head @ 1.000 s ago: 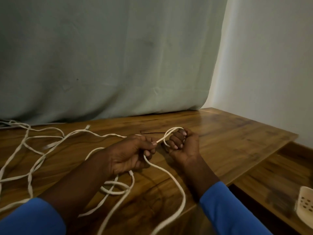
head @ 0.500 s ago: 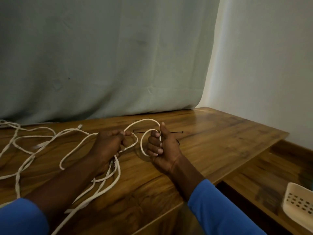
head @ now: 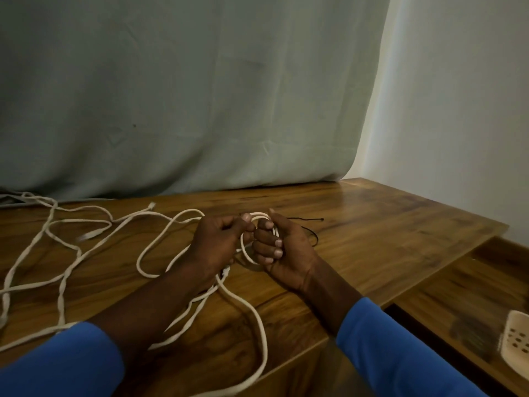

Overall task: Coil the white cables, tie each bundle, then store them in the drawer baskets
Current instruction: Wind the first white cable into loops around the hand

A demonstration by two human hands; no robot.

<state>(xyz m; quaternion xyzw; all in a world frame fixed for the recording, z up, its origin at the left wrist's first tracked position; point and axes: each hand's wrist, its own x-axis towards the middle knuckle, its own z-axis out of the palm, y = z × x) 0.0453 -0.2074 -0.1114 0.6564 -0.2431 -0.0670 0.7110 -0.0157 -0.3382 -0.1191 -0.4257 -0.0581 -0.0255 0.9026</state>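
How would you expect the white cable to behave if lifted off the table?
Probably floppy: the white cable lies in loose wandering loops on the table. Apt to tangle, since strands cross on the left. The coil in the right hand might spring open.

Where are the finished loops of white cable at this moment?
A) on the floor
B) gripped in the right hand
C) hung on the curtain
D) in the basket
B: the right hand curls its fingers round the small coil of white cable.
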